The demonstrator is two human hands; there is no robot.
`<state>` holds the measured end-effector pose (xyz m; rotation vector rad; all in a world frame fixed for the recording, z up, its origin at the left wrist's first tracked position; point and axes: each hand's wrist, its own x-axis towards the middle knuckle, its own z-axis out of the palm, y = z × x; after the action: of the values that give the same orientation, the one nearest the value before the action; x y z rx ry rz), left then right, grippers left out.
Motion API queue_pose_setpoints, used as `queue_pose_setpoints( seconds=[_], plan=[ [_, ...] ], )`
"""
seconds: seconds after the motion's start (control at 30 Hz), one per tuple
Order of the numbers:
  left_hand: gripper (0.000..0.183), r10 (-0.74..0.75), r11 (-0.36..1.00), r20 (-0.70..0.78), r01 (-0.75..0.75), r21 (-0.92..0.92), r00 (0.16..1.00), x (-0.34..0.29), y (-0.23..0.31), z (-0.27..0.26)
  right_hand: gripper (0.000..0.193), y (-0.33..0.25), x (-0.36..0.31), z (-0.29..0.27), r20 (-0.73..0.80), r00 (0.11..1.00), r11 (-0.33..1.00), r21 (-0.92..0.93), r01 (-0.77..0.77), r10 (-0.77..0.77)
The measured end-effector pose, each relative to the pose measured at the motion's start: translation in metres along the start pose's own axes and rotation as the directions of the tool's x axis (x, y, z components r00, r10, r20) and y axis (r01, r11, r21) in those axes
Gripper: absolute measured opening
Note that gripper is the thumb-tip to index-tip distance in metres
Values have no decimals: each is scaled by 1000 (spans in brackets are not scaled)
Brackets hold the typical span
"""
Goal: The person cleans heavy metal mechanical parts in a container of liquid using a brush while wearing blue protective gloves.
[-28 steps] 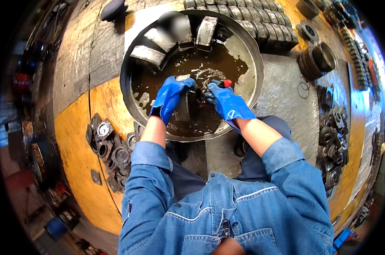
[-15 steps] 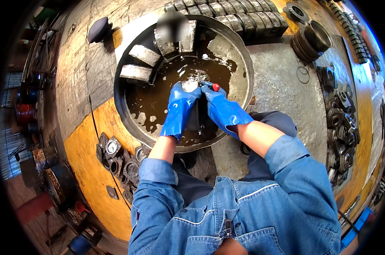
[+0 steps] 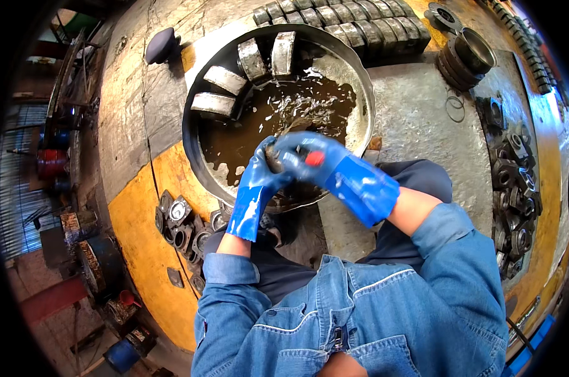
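Observation:
Above the near side of a round metal basin (image 3: 191, 135) of murky brown liquid (image 3: 231, 143), both my blue-gloved hands work close together. My left hand (image 3: 264, 173) is wrapped round a dark metal part (image 3: 274, 158), mostly hidden by the gloves. My right hand (image 3: 313, 157), smeared by motion, is closed on a tool with a red end (image 3: 314, 158); the tool's working end is hidden against the part. Along the basin's far left wall lean several curved metal blocks with pale faces, among them one block (image 3: 225, 80) and another (image 3: 283, 53).
Rows of dark metal blocks (image 3: 372, 31) stand beyond the basin. Stacked metal rings (image 3: 463, 60) are at the far right. Flanged metal parts (image 3: 514, 182) lie in a pile on the right, and more flanged parts (image 3: 183, 232) lie at the near left. A dark cap-like object (image 3: 162, 46) sits far left.
Both hands have come nearer to me, lifting the part from over the basin's middle. My right hand has turned across the left. The liquid is rippled with splashes. The view has shifted slightly.

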<state>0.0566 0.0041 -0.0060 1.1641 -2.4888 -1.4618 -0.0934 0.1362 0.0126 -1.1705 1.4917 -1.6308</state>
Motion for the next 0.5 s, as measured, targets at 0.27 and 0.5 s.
queue_pose_setpoints(
  seconds=[0.27,0.5],
  plan=[
    [102,-90,995,24,88,56,996,-24,-66,-16,12,36,6,10,-136,986,959,-250,-129,97],
    [100,-399,889,130,349,295,908,-21,-78,-42,14,96,25,-17,-216,779,808,195,-556,589]
  ],
)
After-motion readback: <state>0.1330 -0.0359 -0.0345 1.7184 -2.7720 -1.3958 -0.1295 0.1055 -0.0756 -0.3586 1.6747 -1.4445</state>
